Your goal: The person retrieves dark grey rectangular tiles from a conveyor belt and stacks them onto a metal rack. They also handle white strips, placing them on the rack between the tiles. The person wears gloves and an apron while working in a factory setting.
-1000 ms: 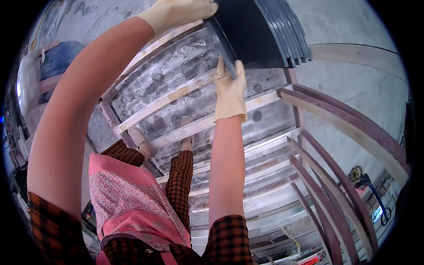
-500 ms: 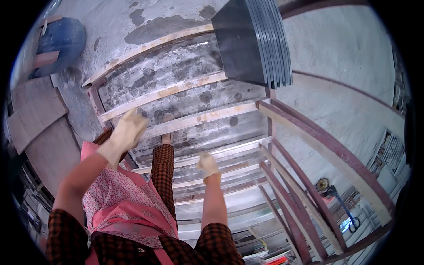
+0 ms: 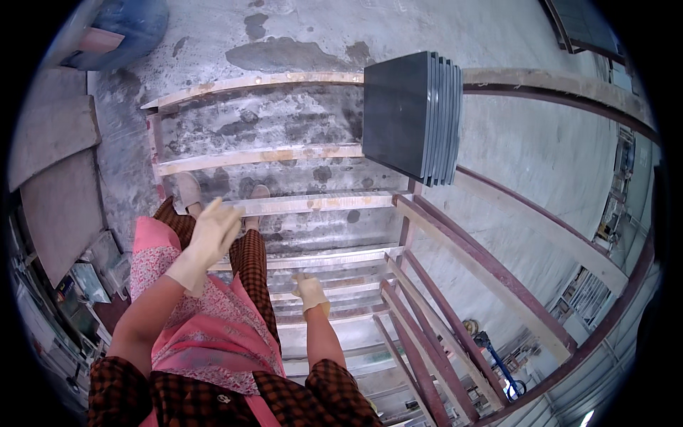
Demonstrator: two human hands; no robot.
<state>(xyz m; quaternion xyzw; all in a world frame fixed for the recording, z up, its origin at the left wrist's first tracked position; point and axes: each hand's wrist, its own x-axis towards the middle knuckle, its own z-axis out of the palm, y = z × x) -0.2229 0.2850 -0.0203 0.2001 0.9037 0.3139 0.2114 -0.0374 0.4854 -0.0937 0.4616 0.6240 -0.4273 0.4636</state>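
My left hand (image 3: 212, 233), in a pale cream glove, hangs before the apron, over the near left part of a slatted rack. Its fingers are loosely bent and somewhat apart, with nothing seen in them. My right hand (image 3: 310, 292), gloved alike, is lower and to the right, near the closer slats. Its fingers are curled in, and no object shows in it. A stack of dark grey flat panels (image 3: 397, 117) stands on edge at the rack's far right, away from both hands. Pale wooden slats (image 3: 320, 204) run across the rack on a dark red frame.
Long sloping bars (image 3: 491, 267) extend right from the rack. A blue drum (image 3: 139, 39) stands at the far left, above brown boards (image 3: 64, 213). Grey stained concrete floor (image 3: 284, 53) shows between and beyond the slats. My feet are beside the rack's left end.
The view has shifted, with the panel stack now lower and wholly visible. Both feet now show. My hands stay empty; the right one appears lower and further left.
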